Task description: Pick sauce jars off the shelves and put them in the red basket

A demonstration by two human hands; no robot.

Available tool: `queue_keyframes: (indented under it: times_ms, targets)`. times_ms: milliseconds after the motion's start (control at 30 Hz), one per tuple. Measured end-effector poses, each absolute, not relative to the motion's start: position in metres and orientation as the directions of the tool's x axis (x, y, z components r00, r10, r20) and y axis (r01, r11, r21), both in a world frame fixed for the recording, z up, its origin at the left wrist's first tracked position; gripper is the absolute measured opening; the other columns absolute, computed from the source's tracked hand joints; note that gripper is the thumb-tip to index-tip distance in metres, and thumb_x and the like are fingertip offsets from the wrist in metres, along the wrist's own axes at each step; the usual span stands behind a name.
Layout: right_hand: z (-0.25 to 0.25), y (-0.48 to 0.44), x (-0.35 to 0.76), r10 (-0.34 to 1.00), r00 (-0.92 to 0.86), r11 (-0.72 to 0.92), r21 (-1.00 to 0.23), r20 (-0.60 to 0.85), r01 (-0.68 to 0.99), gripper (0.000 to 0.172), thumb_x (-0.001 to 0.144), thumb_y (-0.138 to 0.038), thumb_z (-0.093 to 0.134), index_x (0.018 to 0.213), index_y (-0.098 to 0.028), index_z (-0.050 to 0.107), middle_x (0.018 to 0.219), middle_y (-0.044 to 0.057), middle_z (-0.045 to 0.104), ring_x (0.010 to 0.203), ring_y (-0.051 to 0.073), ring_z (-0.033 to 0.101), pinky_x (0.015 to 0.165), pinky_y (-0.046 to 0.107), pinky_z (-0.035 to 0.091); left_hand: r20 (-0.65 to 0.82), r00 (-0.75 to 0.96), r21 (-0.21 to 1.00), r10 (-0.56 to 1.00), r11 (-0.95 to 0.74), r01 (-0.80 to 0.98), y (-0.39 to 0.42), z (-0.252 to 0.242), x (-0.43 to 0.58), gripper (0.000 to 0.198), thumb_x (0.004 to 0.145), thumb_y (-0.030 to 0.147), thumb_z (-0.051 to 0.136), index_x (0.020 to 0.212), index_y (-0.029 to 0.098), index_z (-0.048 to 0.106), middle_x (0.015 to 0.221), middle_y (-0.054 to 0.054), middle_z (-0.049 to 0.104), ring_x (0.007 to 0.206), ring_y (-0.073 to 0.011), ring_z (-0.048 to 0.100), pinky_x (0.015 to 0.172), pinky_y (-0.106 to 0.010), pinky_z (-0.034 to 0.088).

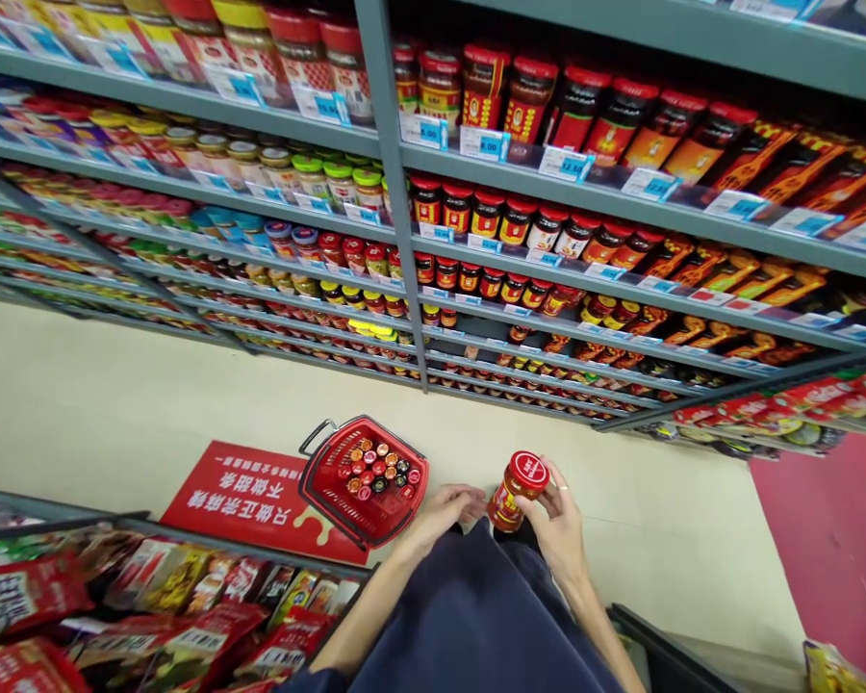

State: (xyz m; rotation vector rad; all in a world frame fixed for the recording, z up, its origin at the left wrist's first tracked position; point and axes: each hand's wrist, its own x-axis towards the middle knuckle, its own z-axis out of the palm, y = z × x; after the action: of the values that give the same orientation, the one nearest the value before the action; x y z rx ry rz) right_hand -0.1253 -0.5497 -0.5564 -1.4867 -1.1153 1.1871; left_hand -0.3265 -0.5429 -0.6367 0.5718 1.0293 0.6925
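Right hand point(563, 527) grasped a red-lidded sauce jar point(511, 493); left hand point(442, 512), seemingly empty, curled just beside. Red basket point(407, 508) of jars point(368, 477) stood on floor point(664, 539), presumably to spare carrying.

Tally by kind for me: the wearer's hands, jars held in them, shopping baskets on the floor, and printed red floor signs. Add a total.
Hands: 2, left hand and right hand
Held jars: 1, a red-lidded jar in the right hand
Shopping baskets: 1 red basket
Printed floor signs: 1 red floor sign
Total: 5
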Motion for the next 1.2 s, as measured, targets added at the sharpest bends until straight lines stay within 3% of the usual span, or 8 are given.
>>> queue_keyframes:
  times_ms: [267, 533, 867, 1200]
  targets:
    - [-0.557, -0.542, -0.133, 0.977, 0.134, -0.184, -0.974, -0.166, 0.134, 0.085, 0.078, -0.036, 0.086, 0.152, -0.024, 0.048, 0.145, 0.013, 0.064, 0.126, 0.03, 0.066, 0.115, 0.054, 0.049, -0.579, 0.349, 0.702, 0.737, 0.668, -0.247, -0.539, -0.64, -0.328, 0.051, 0.079, 0.058, 0.074, 0.102, 0.013, 0.074, 0.097, -0.014, 0.08, 0.086, -0.0236, 0.075, 0.081, -0.035, 0.052]
    - [-0.554, -0.525, -0.138, 0.984, 0.057, -0.176, -0.972, -0.168, 0.159, 0.084, 0.077, -0.036, 0.087, 0.151, -0.025, 0.049, 0.138, 0.012, 0.069, 0.122, 0.03, 0.069, 0.114, 0.053, 0.051, -0.56, 0.329, 0.725, 0.761, 0.642, -0.251, -0.525, -0.644, -0.332, 0.038, 0.08, 0.045, 0.077, 0.102, 0.014, 0.074, 0.093, -0.011, 0.079, 0.084, -0.0208, 0.073, 0.083, -0.034, 0.051]
    - [-0.55, -0.515, -0.151, 0.99, -0.013, -0.135, -0.966, -0.141, 0.219, 0.085, 0.078, -0.034, 0.086, 0.153, -0.025, 0.047, 0.135, 0.011, 0.071, 0.119, 0.029, 0.07, 0.112, 0.052, 0.052, -0.565, 0.248, 0.727, 0.787, 0.617, -0.301, -0.536, -0.657, -0.342, 0.041, 0.086, 0.049, 0.071, 0.108, 0.014, 0.073, 0.095, -0.012, 0.08, 0.085, -0.0212, 0.074, 0.083, -0.035, 0.054]
    - [-0.56, -0.513, -0.128, 0.976, 0.047, -0.215, -0.941, -0.211, 0.262, 0.079, 0.076, -0.035, 0.088, 0.147, -0.027, 0.055, 0.142, 0.009, 0.067, 0.125, 0.029, 0.068, 0.114, 0.051, 0.052, -0.582, 0.263, 0.728, 0.77, 0.637, -0.253, -0.52, -0.677, -0.325, 0.04, 0.086, 0.048, 0.068, 0.107, 0.014, 0.075, 0.101, -0.012, 0.081, 0.088, -0.0231, 0.074, 0.084, -0.036, 0.055]
